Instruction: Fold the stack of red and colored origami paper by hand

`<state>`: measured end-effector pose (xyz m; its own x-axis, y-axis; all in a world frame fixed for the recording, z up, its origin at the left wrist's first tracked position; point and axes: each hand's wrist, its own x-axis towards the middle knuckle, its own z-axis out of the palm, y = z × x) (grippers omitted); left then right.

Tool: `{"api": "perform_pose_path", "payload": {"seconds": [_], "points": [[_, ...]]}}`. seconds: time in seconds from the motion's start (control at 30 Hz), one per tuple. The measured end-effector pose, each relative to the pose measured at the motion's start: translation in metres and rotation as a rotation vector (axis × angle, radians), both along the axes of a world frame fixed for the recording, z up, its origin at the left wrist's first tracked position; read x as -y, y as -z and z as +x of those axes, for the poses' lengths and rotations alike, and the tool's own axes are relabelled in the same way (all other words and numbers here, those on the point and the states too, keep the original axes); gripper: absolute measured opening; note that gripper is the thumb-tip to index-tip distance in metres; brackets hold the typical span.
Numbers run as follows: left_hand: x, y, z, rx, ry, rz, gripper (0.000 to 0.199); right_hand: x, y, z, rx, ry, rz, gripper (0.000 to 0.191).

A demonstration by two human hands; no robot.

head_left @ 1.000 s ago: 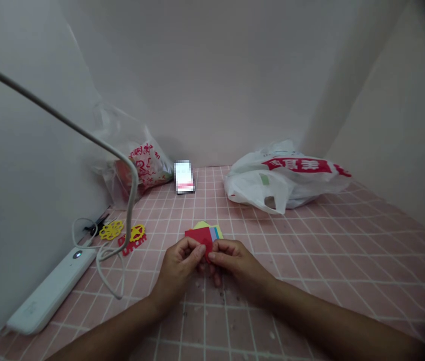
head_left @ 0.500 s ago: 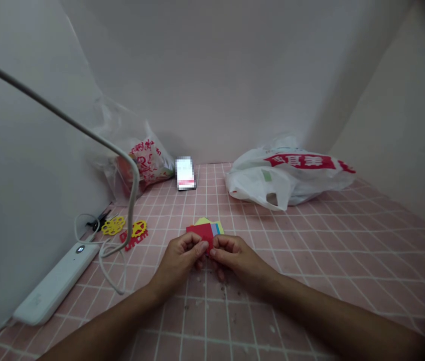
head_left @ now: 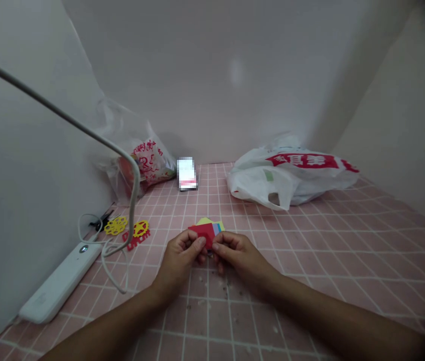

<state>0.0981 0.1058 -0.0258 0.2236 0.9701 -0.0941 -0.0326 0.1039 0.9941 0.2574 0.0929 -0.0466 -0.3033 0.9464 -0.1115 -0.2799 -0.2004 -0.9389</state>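
Near the middle of the head view, a small red paper square [head_left: 203, 230] is pinched between the thumbs and fingers of both hands. My left hand [head_left: 182, 254] grips its left side, and my right hand [head_left: 235, 250] grips its lower right corner. Behind the red square, papers in purple, blue and yellow [head_left: 205, 220] peek out at the top and right. Whether these are held too or lie on the table, I cannot tell. The fingertips under the red paper are partly hidden.
A pink checked cloth [head_left: 328, 286] covers the table. Left are a white power strip [head_left: 61, 283], a looping white cable [head_left: 135, 200], yellow cut-out shapes [head_left: 116, 226] and a red cut-out piece [head_left: 131, 243]. Behind stand a lit phone [head_left: 187, 174], a clear bag [head_left: 152, 160] and a white bag [head_left: 265, 183].
The red square tilts slightly more and its corner sits a little differently between the fingers. Both hands stay in nearly the same place; the whole view shifts slightly.
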Motion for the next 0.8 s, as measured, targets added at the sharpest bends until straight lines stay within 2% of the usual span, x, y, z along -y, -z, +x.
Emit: {"api": "perform_pose_path", "payload": {"seconds": [0.2,0.37,0.53,0.7,0.8], "points": [[-0.005,0.006,-0.002,-0.016,0.126,-0.053,0.023,-0.005,-0.006,0.007,0.1,0.114,0.058,0.025],[-0.007,-0.004,-0.006,-0.091,0.103,-0.057,0.027,-0.006,-0.012,0.01,0.157,0.071,0.083,0.021],[-0.008,-0.003,-0.006,-0.147,0.204,-0.007,0.032,-0.004,-0.013,0.01,0.191,0.047,0.132,0.021],[-0.005,0.003,-0.003,-0.067,0.119,0.004,0.031,-0.005,-0.008,0.008,0.078,0.095,0.096,0.031],[-0.003,0.003,-0.001,-0.017,0.108,-0.029,0.033,-0.006,-0.004,0.006,0.003,0.04,0.053,0.031]]}}
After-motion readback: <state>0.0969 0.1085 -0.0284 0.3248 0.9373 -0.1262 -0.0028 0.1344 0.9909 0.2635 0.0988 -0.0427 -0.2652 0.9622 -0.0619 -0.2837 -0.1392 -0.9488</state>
